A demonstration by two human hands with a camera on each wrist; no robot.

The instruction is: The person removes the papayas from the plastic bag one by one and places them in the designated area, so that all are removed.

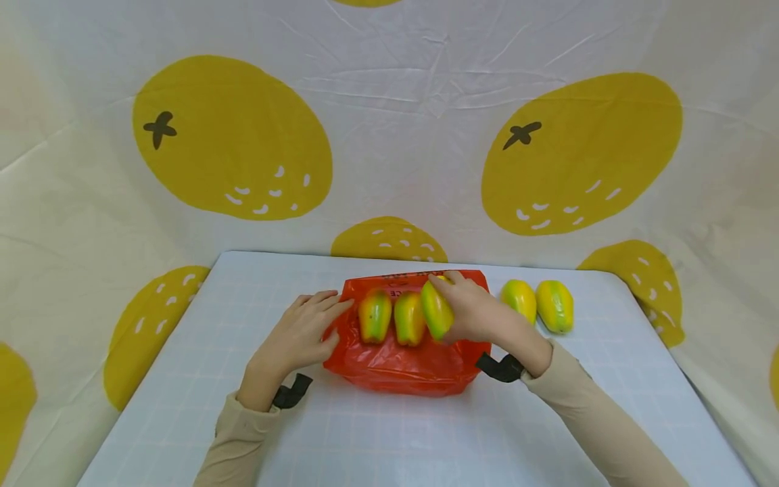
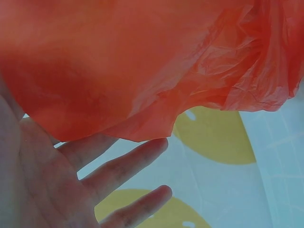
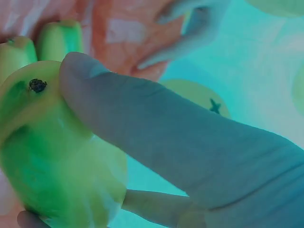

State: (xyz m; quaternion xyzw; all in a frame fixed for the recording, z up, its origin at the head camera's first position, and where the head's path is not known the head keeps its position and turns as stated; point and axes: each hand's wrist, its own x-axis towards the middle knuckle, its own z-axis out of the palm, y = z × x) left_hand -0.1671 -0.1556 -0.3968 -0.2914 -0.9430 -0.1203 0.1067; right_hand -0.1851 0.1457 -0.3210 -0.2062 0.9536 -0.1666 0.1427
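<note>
A red plastic bag (image 1: pixel 402 362) lies flat in the middle of the pale blue table (image 1: pixel 389 433). Two yellow-green fruits (image 1: pixel 374 316) (image 1: pixel 409 318) lie side by side on it. My right hand (image 1: pixel 453 308) grips a third fruit (image 1: pixel 436 310) just right of them, over the bag; in the right wrist view the thumb (image 3: pixel 166 123) lies across that fruit (image 3: pixel 52 156). My left hand (image 1: pixel 316 318) rests with straight fingers on the bag's left edge. In the left wrist view the spread fingers (image 2: pixel 123 171) lie under the red bag (image 2: pixel 142 61).
Two more yellow-green fruits (image 1: pixel 519 299) (image 1: pixel 554 306) lie on the table right of the bag. A white cloth with big yellow fruit prints (image 1: pixel 231 138) hangs behind and beside the table. Bare table stretches in front of the bag.
</note>
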